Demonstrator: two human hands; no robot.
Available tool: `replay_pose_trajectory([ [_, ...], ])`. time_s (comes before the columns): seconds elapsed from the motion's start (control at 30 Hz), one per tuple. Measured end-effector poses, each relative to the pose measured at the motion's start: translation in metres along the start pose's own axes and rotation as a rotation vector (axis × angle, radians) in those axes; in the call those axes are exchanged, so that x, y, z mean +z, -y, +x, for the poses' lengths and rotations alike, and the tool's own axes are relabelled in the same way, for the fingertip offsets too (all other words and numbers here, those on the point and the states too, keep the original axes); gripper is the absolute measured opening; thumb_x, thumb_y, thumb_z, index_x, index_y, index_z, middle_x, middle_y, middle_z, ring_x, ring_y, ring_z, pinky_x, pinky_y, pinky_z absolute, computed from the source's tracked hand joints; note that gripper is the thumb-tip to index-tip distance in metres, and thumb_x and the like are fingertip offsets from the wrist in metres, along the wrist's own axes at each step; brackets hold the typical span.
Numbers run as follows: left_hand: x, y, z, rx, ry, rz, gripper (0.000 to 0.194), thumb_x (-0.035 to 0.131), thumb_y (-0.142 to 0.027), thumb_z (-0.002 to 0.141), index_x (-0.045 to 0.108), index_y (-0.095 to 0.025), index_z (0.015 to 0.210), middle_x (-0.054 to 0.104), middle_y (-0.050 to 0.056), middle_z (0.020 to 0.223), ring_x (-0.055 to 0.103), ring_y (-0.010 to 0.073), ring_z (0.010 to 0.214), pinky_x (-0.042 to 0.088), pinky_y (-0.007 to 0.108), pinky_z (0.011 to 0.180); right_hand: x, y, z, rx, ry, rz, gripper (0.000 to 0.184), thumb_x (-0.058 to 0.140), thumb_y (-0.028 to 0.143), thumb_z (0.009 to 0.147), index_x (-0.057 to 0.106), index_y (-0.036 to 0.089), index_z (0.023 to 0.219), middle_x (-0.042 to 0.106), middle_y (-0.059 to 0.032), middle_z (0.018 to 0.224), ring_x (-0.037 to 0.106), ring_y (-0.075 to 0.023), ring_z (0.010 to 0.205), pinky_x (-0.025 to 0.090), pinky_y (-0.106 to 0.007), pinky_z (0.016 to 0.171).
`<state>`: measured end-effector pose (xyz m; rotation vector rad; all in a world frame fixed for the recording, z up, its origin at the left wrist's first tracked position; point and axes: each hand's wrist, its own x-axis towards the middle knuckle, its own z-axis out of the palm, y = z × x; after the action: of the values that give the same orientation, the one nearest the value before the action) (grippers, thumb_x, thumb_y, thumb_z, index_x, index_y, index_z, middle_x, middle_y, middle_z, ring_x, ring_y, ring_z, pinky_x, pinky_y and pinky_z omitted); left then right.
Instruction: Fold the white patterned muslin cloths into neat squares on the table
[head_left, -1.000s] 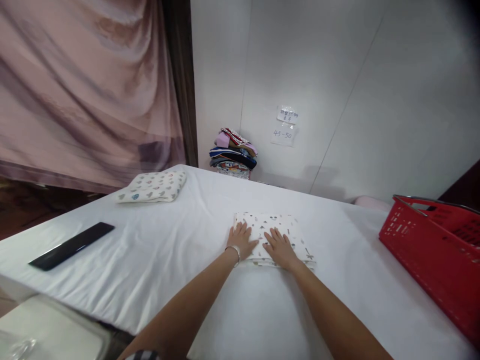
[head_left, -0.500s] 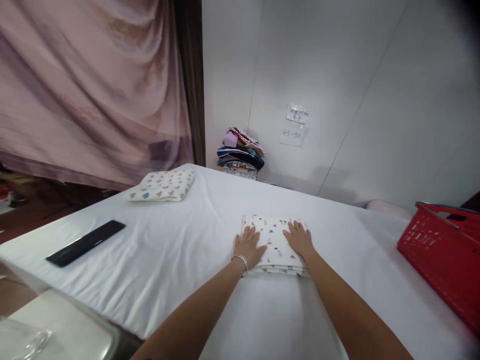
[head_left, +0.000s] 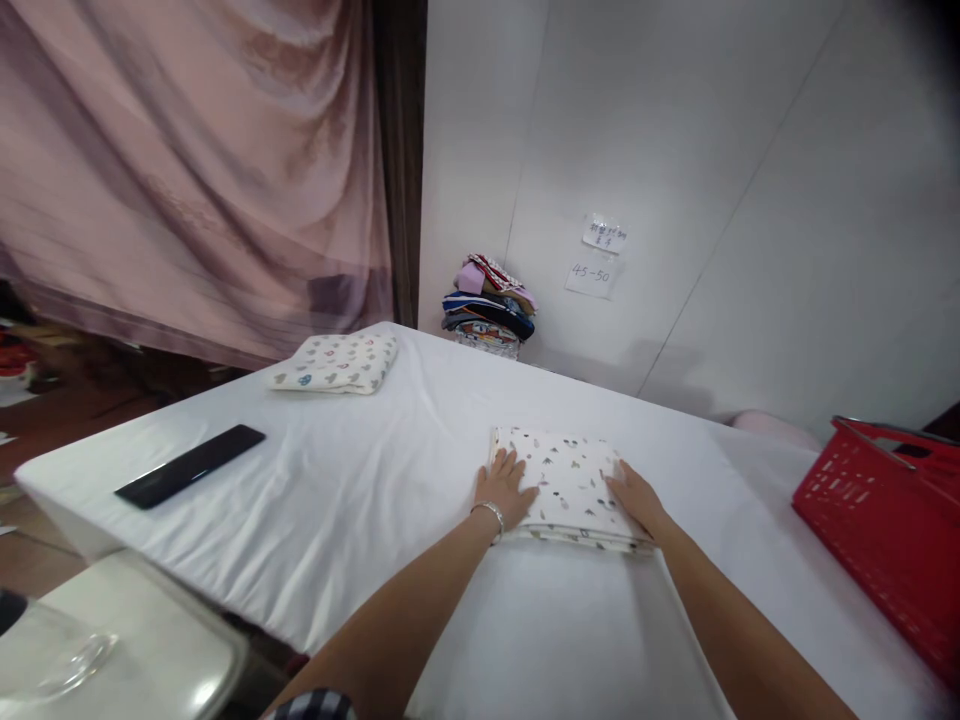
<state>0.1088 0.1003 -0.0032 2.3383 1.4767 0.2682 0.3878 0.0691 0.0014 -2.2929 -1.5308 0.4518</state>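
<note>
A folded white cloth (head_left: 566,490) with small printed motifs lies flat on the white-covered table (head_left: 352,510) in front of me. My left hand (head_left: 506,490), a bracelet at its wrist, rests flat on the cloth's left side with fingers spread. At the right edge of the cloth lies my right hand (head_left: 636,495), its fingers stretched out and their tips on the fabric. Neither hand grips anything. The folded layers show along the cloth's near edge.
Another folded printed cloth (head_left: 337,363) sits at the far left of the table. A flat black object (head_left: 191,466) lies nearer me on that side. On the right stands a red plastic basket (head_left: 877,530). Folded fabrics (head_left: 489,305) are piled by the wall beyond the table.
My right hand has slid rightward from the top of the cloth to its right edge. My left hand stays on the left side. The view has shifted slightly.
</note>
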Motion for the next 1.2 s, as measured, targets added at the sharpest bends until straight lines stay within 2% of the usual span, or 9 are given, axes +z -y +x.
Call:
replay_pose_trajectory([
  [0.1,0.0,0.0,0.001,0.004,0.002,0.008,0.066,0.019,-0.06,0.078,0.022,-0.026,0.134,0.005,-0.004,0.144,-0.007,0.0219,0.13,0.009,0.05,0.102,-0.007,-0.012,-0.011,0.148,-0.006,0.133,0.067,0.045,0.043,0.075,0.027,0.015,0.133,0.045,-0.0125,0.126,0.045,-0.0244,0.111,0.033,-0.033,0.093],
  [0.27,-0.001,0.0,0.001,0.006,0.002,0.012,0.066,0.018,-0.06,0.078,0.022,-0.027,0.134,0.005,-0.004,0.144,-0.007,0.0216,0.131,0.01,0.049,0.102,-0.02,-0.017,-0.024,0.248,0.048,0.274,0.066,0.056,0.046,0.068,0.043,0.011,0.123,0.049,-0.015,0.12,0.046,-0.0263,0.11,0.035,-0.033,0.089],
  [0.33,-0.002,0.0,0.0,0.004,-0.015,0.021,0.065,0.019,-0.06,0.078,0.023,-0.027,0.134,0.005,-0.004,0.144,-0.007,0.0214,0.131,0.011,0.048,0.102,-0.022,-0.017,-0.028,0.268,0.101,0.331,0.06,0.056,0.051,0.066,0.051,0.012,0.112,0.053,-0.0144,0.116,0.051,-0.0247,0.103,0.041,-0.03,0.082],
  [0.43,-0.003,0.0,0.0,0.002,-0.027,0.032,0.064,0.019,-0.059,0.078,0.024,-0.026,0.133,0.003,-0.003,0.144,-0.005,0.021,0.131,0.013,0.046,0.102,-0.022,-0.019,-0.032,0.317,0.194,0.421,0.056,0.054,0.059,0.064,0.058,0.014,0.097,0.062,-0.0127,0.098,0.06,-0.0221,0.082,0.047,-0.029,0.063],
  [0.5,-0.004,0.0,-0.001,-0.007,-0.028,0.041,0.064,0.019,-0.06,0.078,0.025,-0.027,0.133,0.002,-0.003,0.144,-0.006,0.0213,0.131,0.013,0.046,0.102,-0.02,-0.021,-0.034,0.35,0.236,0.474,0.056,0.049,0.063,0.066,0.059,0.014,0.091,0.065,-0.011,0.087,0.06,-0.0197,0.071,0.046,-0.028,0.055],
  [0.7,-0.005,-0.002,-0.002,-0.078,-0.055,0.057,0.063,0.018,-0.061,0.078,0.028,-0.03,0.131,0.0,-0.003,0.144,-0.007,0.0242,0.13,0.011,0.049,0.101,-0.018,-0.021,-0.043,0.446,0.308,0.808,0.049,0.049,0.063,0.067,0.057,0.016,0.078,0.062,-0.0047,0.065,0.056,-0.0139,0.055,0.044,-0.024,0.046],
  [0.8,-0.005,-0.002,-0.001,-0.105,-0.048,0.047,0.061,0.021,-0.061,0.077,0.028,-0.032,0.131,0.001,-0.004,0.144,0.0,0.026,0.13,0.013,0.048,0.1,-0.022,-0.018,-0.048,0.401,0.31,0.772,0.048,0.049,0.062,0.068,0.057,0.015,0.072,0.06,-0.0038,0.059,0.052,-0.0123,0.049,0.039,-0.022,0.042],
  [0.97,-0.007,-0.001,0.001,-0.107,-0.014,0.038,0.06,0.026,-0.06,0.077,0.029,-0.033,0.13,0.003,-0.004,0.144,0.007,0.0272,0.13,0.013,0.047,0.101,-0.027,-0.02,-0.058,0.296,0.215,0.733,0.049,0.052,0.06,0.066,0.059,0.014,0.081,0.065,-0.0058,0.073,0.055,-0.0131,0.059,0.039,-0.021,0.047],
  [1.2,-0.01,-0.002,-0.002,-0.102,0.012,0.024,0.059,0.027,-0.06,0.076,0.029,-0.034,0.129,0.003,-0.005,0.144,0.007,0.0265,0.13,0.012,0.047,0.101,-0.022,-0.027,-0.071,0.223,0.131,0.45,0.051,0.049,0.061,0.066,0.06,0.013,0.073,0.063,-0.0066,0.068,0.055,-0.0157,0.062,0.038,-0.023,0.051],
])
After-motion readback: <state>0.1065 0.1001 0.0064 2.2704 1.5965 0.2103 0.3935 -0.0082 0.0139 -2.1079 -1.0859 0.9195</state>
